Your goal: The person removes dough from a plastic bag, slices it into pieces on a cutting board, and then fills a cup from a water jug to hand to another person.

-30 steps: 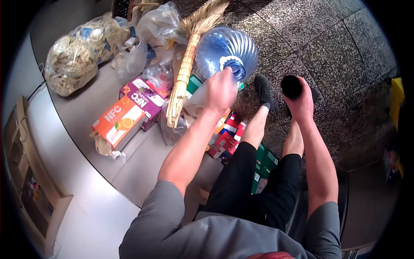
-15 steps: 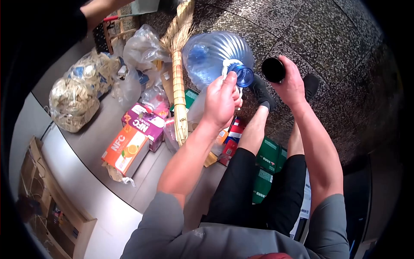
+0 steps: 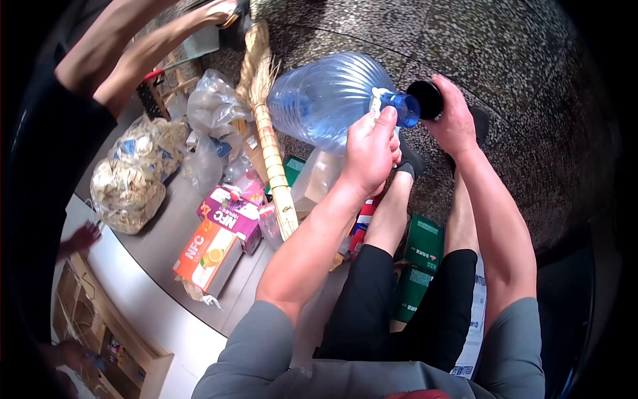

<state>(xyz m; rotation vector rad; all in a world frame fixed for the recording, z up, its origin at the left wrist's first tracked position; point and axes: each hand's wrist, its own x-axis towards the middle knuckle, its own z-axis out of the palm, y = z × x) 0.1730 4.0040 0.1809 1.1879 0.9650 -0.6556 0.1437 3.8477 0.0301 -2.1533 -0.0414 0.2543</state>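
My left hand (image 3: 371,151) is closed on the white carry handle at the neck of a large clear-blue water jug (image 3: 325,93). The jug lies tilted, its open blue mouth pointing right. A dark round cup (image 3: 425,100) sits in my right hand (image 3: 454,120), fingers wrapped round its far side. The cup's black opening is right beside the jug's mouth and overlaps it slightly in this view.
Left of the jug lies a straw broom (image 3: 269,139). Beyond it are plastic bags (image 3: 216,103), bags of pale scraps (image 3: 126,196), an orange juice carton (image 3: 208,256) and a purple one (image 3: 232,216). Green boxes (image 3: 423,243) stand between my legs. Another person's arm (image 3: 159,50) reaches in upper left.
The jug has tipped further over and its mouth has moved right, up to the cup. My left hand moved right with it. The other person has come further into view.
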